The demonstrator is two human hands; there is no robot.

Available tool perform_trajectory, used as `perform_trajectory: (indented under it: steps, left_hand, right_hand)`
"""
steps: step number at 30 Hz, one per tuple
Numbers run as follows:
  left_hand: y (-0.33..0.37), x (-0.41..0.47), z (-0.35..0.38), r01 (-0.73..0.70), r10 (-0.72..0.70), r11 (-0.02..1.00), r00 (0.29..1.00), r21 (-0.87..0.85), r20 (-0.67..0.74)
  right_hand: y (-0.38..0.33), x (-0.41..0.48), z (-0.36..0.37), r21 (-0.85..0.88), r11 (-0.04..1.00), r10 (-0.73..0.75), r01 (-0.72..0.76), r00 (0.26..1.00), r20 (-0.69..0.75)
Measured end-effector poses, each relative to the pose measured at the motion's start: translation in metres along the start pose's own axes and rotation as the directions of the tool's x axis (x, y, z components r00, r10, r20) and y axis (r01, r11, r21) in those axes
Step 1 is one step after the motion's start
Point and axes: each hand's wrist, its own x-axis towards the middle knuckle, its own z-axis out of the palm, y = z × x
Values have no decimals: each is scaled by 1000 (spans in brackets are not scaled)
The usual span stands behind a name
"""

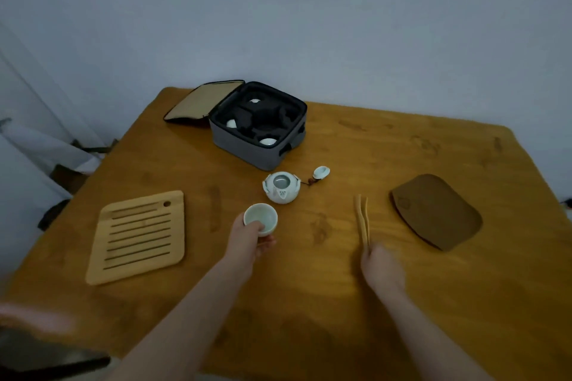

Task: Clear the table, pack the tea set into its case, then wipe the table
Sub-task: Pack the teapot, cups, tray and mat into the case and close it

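Note:
My left hand (247, 241) grips a pale celadon teacup (260, 219) just above the wooden table (325, 288). My right hand (382, 269) is closed on the near end of bamboo tongs (362, 219), which point away from me. Behind the cup stands the lidless celadon teapot (281, 188), its lid (321, 172) lying beside it on a cord. The grey case (258, 125) stands open at the back, with three cups in its black padded slots. A slatted bamboo tray (139, 235) lies to the left.
A brown cloth mat (436, 210) lies at the right of the table. The case's flap (201, 102) is folded out to the left. A wall runs close behind the table. Dark objects and white fabric sit on the floor beyond the left edge.

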Motion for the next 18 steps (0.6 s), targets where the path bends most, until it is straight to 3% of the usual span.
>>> perform_trajectory:
  steps: [7,11,15,17,18]
  left_hand:
    - [45,34,-30,-13,3,996,994,94,107]
    - [65,45,-29,-12,-4,995,987,100,158]
    - [77,52,-19,-21,-3,992,982,128,191]
    - [81,54,-12,-26,-8,988,977,154,214]
    - [82,55,-8,-27,-11,986,974,164,225]
  right_hand:
    - [-25,0,5,-25,984,173,-174,984,-51]
    - [-59,-1,-12,188,958,243,-218,962,-125]
    - [-125,-4,-34,423,894,-86,146,984,-157]
    - [-159,-8,-45,599,759,-229,255,966,-121]
    - [-174,-8,-49,693,679,-285,242,957,-56]
